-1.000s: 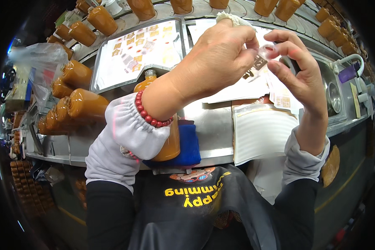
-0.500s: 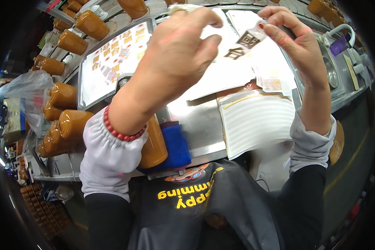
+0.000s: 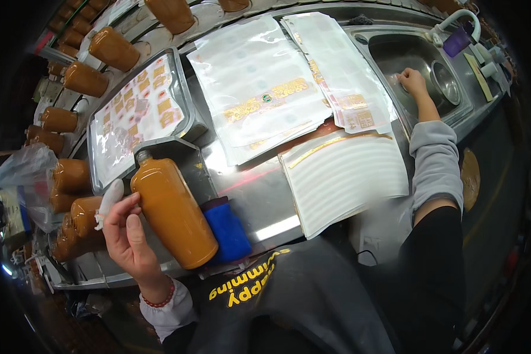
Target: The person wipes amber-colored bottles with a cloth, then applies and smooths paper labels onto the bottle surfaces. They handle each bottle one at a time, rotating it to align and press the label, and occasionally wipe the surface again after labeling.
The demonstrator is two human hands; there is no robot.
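In the head view, a brown bottle (image 3: 174, 215) lies near the front edge of the metal counter (image 3: 259, 192), a blue cloth (image 3: 230, 233) beside its base. The left hand (image 3: 130, 236) is loosely open at the bottle's left side; contact is unclear. The right hand (image 3: 415, 84), fingers curled, is over the sink (image 3: 395, 53) toward the counter's right end; whether it grips anything, I cannot tell.

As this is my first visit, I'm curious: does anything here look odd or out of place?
Nothing looks spilled or broken. The patterned sheets lie in uneven piles, their edges not lined up. Also, one finger of the left hand wears a white covering, while its other visible fingers are bare.
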